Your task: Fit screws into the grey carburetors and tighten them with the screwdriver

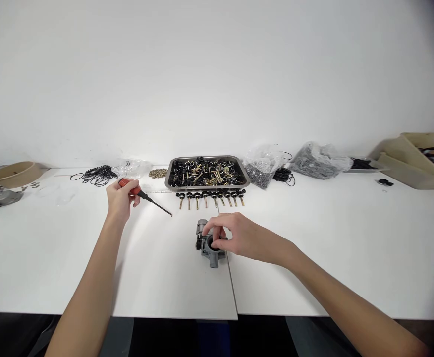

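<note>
Over the table (165,282), left hand (121,199) grips screwdriver (144,196); right hand (239,235) touches casting (213,257), hold unclear.

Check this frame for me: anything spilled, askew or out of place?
Mostly orderly. Small brass-coloured pieces lie heaped loose left of the metal tray rather than in it, and a small black item lies apart near the cream bin at right. Either could be deliberate; nothing looks clearly damaged.

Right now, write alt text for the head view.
A left hand holds a red-handled screwdriver while the right hand touches a grey part on a white table. Beyond sits a metal tray heaped with small parts.
</note>
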{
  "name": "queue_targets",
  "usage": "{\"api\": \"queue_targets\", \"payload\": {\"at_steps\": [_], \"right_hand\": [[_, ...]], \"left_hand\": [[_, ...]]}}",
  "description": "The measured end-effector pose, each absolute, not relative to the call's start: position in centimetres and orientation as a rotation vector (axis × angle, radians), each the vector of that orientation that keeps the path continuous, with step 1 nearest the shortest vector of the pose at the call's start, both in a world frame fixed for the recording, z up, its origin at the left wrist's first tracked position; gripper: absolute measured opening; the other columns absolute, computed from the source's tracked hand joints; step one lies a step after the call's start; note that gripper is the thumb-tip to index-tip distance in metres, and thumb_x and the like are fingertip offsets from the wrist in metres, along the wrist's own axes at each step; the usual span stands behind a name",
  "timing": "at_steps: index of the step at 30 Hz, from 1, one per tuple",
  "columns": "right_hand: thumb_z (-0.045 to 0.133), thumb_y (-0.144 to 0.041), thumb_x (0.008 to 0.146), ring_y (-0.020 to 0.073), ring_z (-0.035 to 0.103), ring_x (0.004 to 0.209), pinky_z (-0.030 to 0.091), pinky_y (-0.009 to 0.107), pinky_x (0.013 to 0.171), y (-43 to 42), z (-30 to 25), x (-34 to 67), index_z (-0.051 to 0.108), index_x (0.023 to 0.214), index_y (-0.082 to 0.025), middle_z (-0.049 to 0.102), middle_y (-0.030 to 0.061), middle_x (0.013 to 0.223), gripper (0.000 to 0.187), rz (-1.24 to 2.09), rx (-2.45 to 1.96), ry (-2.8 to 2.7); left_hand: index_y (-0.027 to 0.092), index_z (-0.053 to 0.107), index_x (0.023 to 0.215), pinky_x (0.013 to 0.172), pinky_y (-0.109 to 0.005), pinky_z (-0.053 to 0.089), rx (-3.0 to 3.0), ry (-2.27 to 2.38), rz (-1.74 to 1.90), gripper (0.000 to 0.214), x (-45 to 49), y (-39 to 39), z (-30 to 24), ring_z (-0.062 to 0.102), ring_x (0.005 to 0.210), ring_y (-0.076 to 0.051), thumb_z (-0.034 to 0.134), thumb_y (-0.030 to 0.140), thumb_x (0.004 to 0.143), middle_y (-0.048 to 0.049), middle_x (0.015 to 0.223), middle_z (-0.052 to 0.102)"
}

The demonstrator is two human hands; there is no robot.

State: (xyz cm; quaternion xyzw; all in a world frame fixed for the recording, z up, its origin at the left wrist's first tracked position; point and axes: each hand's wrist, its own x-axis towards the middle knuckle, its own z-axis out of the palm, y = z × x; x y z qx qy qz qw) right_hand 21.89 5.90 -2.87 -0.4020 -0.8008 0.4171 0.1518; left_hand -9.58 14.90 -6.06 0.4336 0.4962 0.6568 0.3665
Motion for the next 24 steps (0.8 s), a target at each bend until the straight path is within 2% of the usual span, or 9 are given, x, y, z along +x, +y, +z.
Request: {"api": "queue_targets", "payload": {"at_steps": [10,17,21,24], "right_hand": [[0.055,-0.021,0.083,0.0122,0.056,0.075,0.039,0.022,0.06,6.5,-2.6,22.3,0.063,0.101,-0.025,0.061,-0.0003,0.081,0.02,1.165,-1.131,-2.375],[0.059,-0.016,0.078,0.0105,0.051,0.076,0.043,0.021,0.064,7.7,-3.3,21.8,0.065,0.097,-0.024,0.058,0.0015,0.093,0.021,1.13,-1.039,-2.371],[0.064,-0.024,0.078,0.0113,0.053,0.077,0.042,0.021,0.062,9.2,-3.3,21.8,0.066,0.098,-0.022,0.059,0.0028,0.092,0.02,1.228,-0.948,-2.385],[0.057,-0.037,0.085,0.0114,0.055,0.071,0.043,0.022,0.06,10.4,-3.6,21.6,0.065,0.1,-0.019,0.062,0.0042,0.089,0.025,1.37,-0.923,-2.268]], "left_hand": [[0.014,0.051,0.064,0.03,-0.023,0.027,1.125,1.268,1.681,0.021,-9.6,14.9,-6.1,0.042,0.03,-0.01,0.07,0.023,0.063,0.0012,0.053,0.053],[0.015,0.052,0.063,0.03,-0.024,0.027,1.124,1.271,1.677,0.02,-9.4,14.8,-6.0,0.042,0.03,-0.011,0.07,0.021,0.062,0.0005,0.053,0.053],[0.014,0.052,0.062,0.03,-0.024,0.026,1.112,1.275,1.687,0.02,-9.4,14.8,-5.9,0.043,0.03,-0.011,0.071,0.022,0.062,0.0002,0.054,0.053],[0.014,0.052,0.062,0.03,-0.024,0.026,1.116,1.257,1.694,0.019,-9.3,14.8,-5.8,0.042,0.03,-0.011,0.07,0.021,0.062,0.0007,0.053,0.053]]}}
